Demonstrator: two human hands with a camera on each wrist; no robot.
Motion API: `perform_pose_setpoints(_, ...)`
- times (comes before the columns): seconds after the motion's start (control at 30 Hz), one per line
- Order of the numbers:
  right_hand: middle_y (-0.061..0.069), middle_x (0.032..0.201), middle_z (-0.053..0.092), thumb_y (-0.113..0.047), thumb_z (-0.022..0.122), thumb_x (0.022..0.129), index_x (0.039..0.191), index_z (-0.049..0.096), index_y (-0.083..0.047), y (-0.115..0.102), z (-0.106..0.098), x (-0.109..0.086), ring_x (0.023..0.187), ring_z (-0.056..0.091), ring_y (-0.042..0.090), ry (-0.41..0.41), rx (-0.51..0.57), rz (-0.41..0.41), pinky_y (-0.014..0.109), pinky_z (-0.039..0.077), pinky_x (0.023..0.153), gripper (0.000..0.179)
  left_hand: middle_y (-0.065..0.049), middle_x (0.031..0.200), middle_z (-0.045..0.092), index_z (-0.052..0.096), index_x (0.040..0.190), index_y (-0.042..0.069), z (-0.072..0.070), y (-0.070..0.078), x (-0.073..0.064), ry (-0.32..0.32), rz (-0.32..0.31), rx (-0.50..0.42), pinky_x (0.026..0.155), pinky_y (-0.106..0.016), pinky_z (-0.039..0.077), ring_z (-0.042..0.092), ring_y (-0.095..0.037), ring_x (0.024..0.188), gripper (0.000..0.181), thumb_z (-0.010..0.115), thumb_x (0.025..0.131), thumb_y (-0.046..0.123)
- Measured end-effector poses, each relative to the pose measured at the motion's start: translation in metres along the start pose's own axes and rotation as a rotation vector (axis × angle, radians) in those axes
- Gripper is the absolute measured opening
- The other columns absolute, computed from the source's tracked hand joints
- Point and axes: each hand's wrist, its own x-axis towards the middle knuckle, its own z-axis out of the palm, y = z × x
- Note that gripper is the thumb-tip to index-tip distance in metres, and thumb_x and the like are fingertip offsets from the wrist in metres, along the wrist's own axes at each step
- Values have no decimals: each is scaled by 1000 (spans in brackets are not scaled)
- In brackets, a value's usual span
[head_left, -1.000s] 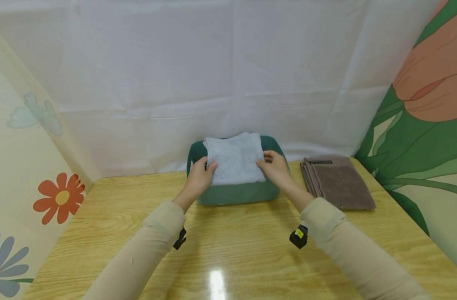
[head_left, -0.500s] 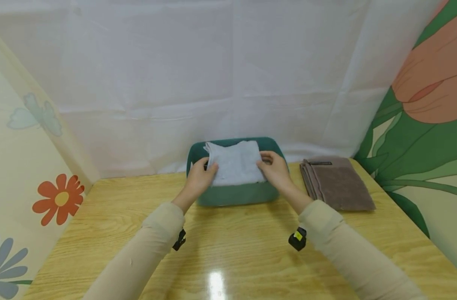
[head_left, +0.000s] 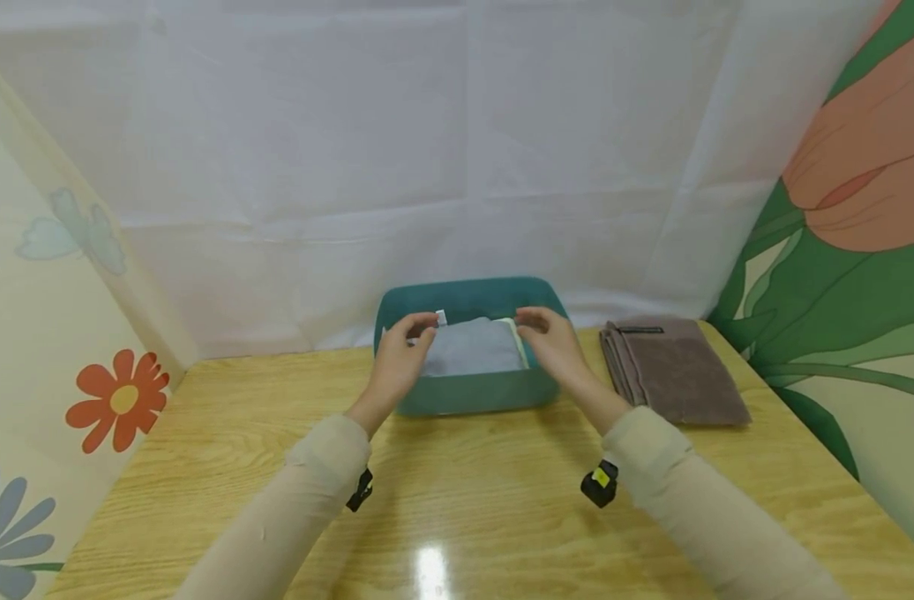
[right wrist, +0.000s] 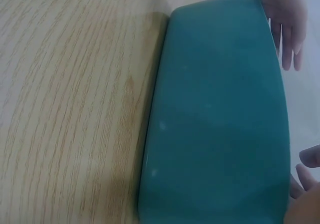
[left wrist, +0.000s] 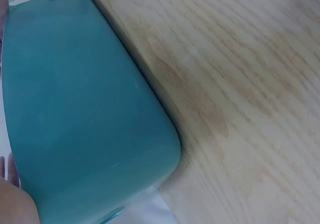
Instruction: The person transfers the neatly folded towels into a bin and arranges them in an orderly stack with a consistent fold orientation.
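A folded light grey-blue towel (head_left: pixel 471 348) lies inside a teal plastic basin (head_left: pixel 477 393), below the level of its rim. At the basin's left end is my left hand (head_left: pixel 398 357), its thumb and fingers parted beside the towel's edge. My right hand (head_left: pixel 552 343) hovers over the opposite end, fingers loosely bent and apart from the cloth. Straight fingers of the left hand (right wrist: pixel 287 28) show past the basin rim in the right wrist view. A pale yellow edge (head_left: pixel 520 343) and a small white tag (head_left: pixel 441 317) peek out around the towel.
To the right of the basin, a folded brown towel (head_left: pixel 681 371) with a dark label strip lies on the wooden table (head_left: pixel 457 483). A white cloth backdrop (head_left: pixel 457 150) hangs close behind the basin. Painted walls flank both sides.
The grey-blue towel has gone down from rim height into the basin, and both hands have let go of it. The hands have hardly shifted; the brown towel stays put.
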Motion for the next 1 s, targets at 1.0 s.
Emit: perform_pose_setpoints(1.0, 21, 103, 65, 6, 54, 98, 117, 61, 9, 1, -36, -63, 84, 64, 10, 35, 107, -171, 21, 52, 73, 20, 0, 111, 69, 70, 116, 9, 13, 17, -71, -114, 96, -129, 88, -39, 49, 61, -16, 100, 19, 58, 102, 16)
